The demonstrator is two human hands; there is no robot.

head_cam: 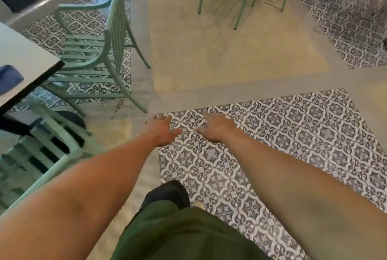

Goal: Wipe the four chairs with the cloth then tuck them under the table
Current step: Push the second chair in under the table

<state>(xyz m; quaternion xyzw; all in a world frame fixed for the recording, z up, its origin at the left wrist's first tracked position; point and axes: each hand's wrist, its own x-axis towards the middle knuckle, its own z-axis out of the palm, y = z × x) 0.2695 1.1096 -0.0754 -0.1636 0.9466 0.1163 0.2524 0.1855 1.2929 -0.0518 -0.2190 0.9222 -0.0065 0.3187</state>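
Blue cloth [9, 78] soft and lumpy on the white table [25, 56] far left, green slatted metal chair [94, 50] just beside the table, another chair [41, 146] near left, left hand [162, 131] and right hand [215, 127] flat, fingers spread, holding nothing, over patterned tiles [293, 134]

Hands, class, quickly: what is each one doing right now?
Left hand: open, fingers extended, holding nothing.
Right hand: open, fingers extended, holding nothing.

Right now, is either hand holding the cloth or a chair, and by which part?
Nothing is held. The left hand and right hand are both open above the patterned floor tiles. A blue item, possibly the cloth, lies on the table.
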